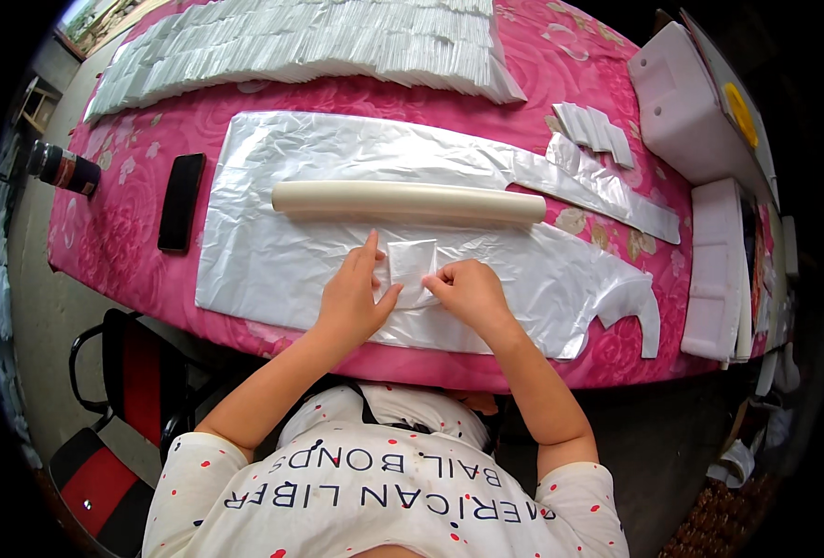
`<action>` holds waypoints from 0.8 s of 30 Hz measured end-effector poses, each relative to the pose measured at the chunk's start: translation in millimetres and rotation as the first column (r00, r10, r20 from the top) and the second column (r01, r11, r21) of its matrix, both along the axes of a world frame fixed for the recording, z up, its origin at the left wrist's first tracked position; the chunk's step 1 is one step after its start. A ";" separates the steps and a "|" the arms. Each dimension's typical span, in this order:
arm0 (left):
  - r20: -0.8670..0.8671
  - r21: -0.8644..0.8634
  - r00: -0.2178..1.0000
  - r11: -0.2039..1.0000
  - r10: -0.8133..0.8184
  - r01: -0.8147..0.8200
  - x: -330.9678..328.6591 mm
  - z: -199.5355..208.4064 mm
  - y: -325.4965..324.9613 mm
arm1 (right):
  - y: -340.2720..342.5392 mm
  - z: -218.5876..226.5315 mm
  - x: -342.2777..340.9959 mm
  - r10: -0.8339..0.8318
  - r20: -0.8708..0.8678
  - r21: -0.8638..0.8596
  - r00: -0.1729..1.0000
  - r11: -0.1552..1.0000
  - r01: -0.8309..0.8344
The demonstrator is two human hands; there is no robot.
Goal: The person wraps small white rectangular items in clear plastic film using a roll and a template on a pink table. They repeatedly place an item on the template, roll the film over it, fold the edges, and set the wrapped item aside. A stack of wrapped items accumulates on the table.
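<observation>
Above pink tablecloth (123, 242), the right hand (473, 290) pinches folded plastic (413, 262).

A roller (407, 201) lies on sheeting (319, 149); leftward, phone (182, 203), then apparently a jar (64, 168).

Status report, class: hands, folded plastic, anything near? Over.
Right hand pinching folded plastic; left hand open alongside. White plastic bag spread beneath. Cream rod just beyond, touching neither hand.

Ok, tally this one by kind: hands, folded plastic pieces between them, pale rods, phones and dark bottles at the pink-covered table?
Hands (left hand, right hand): 2
Folded plastic piece: 1
Pale rod: 1
Black phone: 1
Dark bottle: 1
Total: 6
</observation>
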State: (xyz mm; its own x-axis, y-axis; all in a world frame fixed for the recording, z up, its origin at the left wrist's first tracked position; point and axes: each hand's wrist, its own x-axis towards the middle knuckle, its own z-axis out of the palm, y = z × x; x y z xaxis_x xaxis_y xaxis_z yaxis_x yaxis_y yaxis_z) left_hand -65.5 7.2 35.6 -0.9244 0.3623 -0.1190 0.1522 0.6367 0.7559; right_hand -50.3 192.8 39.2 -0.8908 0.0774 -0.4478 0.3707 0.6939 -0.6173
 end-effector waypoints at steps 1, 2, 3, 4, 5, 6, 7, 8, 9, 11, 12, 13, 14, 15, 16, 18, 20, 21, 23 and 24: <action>-0.205 -0.052 0.974 0.995 -0.099 0.090 0.4 -2.4 -0.2 | -0.8 2.1 -0.7 0.004 0.007 0.012 1.000 1.000 -0.004; -0.395 -0.120 0.897 0.979 -0.201 0.167 0.7 -7.1 0.0 | -1.2 3.4 -0.7 0.008 0.015 0.024 1.000 1.000 -0.008; -0.560 -0.202 0.773 0.954 -0.299 0.223 0.9 -10.7 -0.2 | -1.8 3.5 -0.7 0.009 0.004 0.028 1.000 1.000 -0.009; -0.517 -0.232 0.787 0.940 -0.336 0.249 3.2 -12.9 2.9 | -2.4 3.6 -0.2 0.009 -0.006 0.033 1.000 0.999 -0.009; -0.473 -0.259 0.799 0.925 -0.372 0.277 7.1 -14.2 9.6 | -3.1 3.6 0.4 0.010 -0.017 0.037 1.000 0.999 -0.009; -0.430 -0.282 0.807 0.909 -0.405 0.307 9.6 -15.7 15.8 | -2.8 3.1 0.4 0.013 -0.014 0.040 1.000 0.999 -0.012; -0.402 -0.292 0.827 0.911 -0.393 0.291 10.8 -19.0 19.3 | -3.0 1.3 0.5 0.015 -0.011 0.043 1.000 0.999 -0.014; -0.374 -0.302 0.846 0.913 -0.379 0.276 11.7 -23.0 22.1 | -3.6 0.7 0.8 0.016 -0.008 0.045 1.000 0.999 -0.016; -0.345 -0.313 0.864 0.913 -0.367 0.263 12.1 -26.3 24.5 | -3.9 1.0 1.3 0.009 -0.016 0.046 1.000 0.999 -0.008; -0.327 -0.338 0.863 0.900 -0.386 0.275 11.5 -29.5 24.2 | -6.4 1.7 3.5 -0.006 -0.033 0.046 0.999 0.999 0.008; -0.327 -0.342 0.858 0.896 -0.397 0.284 8.8 -30.2 27.3 | -5.8 3.9 3.9 -0.006 -0.041 0.046 0.999 0.999 0.008; -0.315 -0.359 0.860 0.890 -0.401 0.283 8.5 -31.0 27.0 | -7.5 5.6 5.2 -0.006 -0.050 0.046 0.999 0.999 0.009; -0.304 -0.375 0.863 0.883 -0.405 0.282 11.1 -32.3 22.4 | -10.2 7.1 7.7 -0.007 -0.059 0.046 0.998 0.999 0.010; -0.305 -0.382 0.864 0.882 -0.401 0.275 11.1 -33.7 22.3 | -10.7 8.0 9.4 0.015 -0.108 0.075 0.994 0.997 -0.006; -0.315 -0.404 0.855 0.874 -0.411 0.271 10.7 -37.1 21.8 | -13.3 5.9 12.9 0.036 -0.160 0.109 0.986 0.994 -0.018; -0.319 -0.447 0.848 0.856 -0.424 0.260 9.9 -38.3 24.4 | -10.6 4.9 17.3 0.089 -0.199 0.178 0.976 0.983 -0.054; -0.311 -0.467 0.847 0.845 -0.432 0.260 9.9 -35.1 24.6 | -8.2 5.8 18.9 0.143 -0.172 0.237 0.975 0.966 -0.100; -0.315 -0.428 0.849 0.861 -0.426 0.273 10.1 -32.3 23.7 | -3.4 5.8 19.5 0.161 -0.145 0.272 0.976 0.955 -0.117; -0.320 -0.349 0.854 0.889 -0.409 0.295 9.7 -25.4 21.2 | 9.5 10.3 16.9 0.196 -0.088 0.339 0.977 0.928 -0.155; -0.329 -0.311 0.854 0.900 -0.404 0.306 11.3 -25.5 17.8 | 10.0 12.7 15.0 0.210 -0.016 0.405 0.978 0.895 -0.185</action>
